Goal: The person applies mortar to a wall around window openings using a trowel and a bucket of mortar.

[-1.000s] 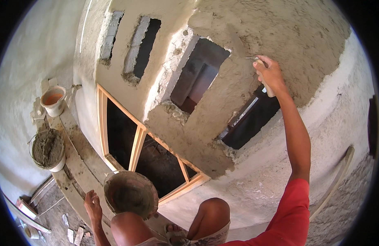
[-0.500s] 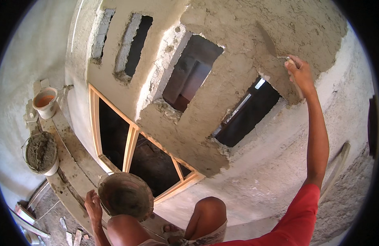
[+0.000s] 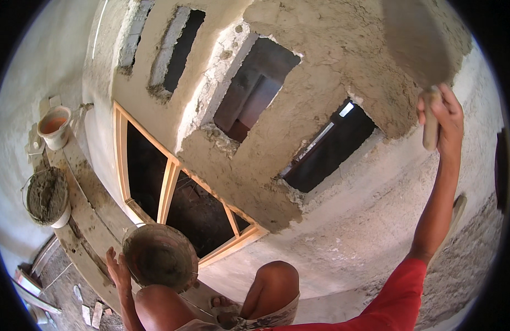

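Though plaster [image 3: 285, 129] is spread between openings [image 3: 337, 151], pale wall [image 3: 343, 237] seems left uncoated; a trowel [image 3: 417, 47] is gripped by the right hand [image 3: 447, 118], the left hand [image 3: 120, 270] loosely uncurled

Building site: part-plastered wall [image 3: 315, 83], mortar bucket [image 3: 47, 197]

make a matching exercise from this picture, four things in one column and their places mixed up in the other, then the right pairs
Things
1. trowel
2. mortar bucket
3. wooden frame
4. left hand

Places
A. on the planks, away from the person
B. beside the nearest bucket
C. in the right hand
D. in the wall, around dark openings

Pairs: 1-C, 2-A, 3-D, 4-B
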Tool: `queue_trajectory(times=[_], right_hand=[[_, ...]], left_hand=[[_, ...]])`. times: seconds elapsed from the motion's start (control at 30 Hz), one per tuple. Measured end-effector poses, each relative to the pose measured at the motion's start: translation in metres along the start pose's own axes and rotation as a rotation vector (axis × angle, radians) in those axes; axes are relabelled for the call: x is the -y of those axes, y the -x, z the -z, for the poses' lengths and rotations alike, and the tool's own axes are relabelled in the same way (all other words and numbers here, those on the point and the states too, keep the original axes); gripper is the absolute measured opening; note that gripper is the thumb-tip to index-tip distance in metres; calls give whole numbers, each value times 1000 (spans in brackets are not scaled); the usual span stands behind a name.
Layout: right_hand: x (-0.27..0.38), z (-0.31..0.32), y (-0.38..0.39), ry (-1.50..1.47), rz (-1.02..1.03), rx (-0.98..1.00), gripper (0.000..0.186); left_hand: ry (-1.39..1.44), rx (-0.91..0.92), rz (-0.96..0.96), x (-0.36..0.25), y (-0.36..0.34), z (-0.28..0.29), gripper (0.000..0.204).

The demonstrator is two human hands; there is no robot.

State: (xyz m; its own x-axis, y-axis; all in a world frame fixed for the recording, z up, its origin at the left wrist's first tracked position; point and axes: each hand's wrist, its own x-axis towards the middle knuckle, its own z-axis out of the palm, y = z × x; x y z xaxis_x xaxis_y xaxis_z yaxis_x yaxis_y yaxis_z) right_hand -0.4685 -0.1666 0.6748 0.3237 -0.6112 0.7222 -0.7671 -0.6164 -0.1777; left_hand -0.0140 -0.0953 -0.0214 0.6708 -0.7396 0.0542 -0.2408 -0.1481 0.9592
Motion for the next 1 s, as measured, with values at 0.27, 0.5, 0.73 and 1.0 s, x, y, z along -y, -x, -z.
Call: queue_trajectory(times=[0.27,0.5,0.73,1.0], right_hand=[[-116,-24,-2,-270,-427,45,53],[-74,-27,31,-165,-394,-47,48],[0,-215,123,-116,-298,1047,47],[-5,-366,223,100,199,1286,24]], left_hand=[[156,76,223,-29,13,-1,55],[259,259,238,-20,28,-6,60],[594,234,293,-24,40,7,66],[388,387,156,-44,48,-15,78]])
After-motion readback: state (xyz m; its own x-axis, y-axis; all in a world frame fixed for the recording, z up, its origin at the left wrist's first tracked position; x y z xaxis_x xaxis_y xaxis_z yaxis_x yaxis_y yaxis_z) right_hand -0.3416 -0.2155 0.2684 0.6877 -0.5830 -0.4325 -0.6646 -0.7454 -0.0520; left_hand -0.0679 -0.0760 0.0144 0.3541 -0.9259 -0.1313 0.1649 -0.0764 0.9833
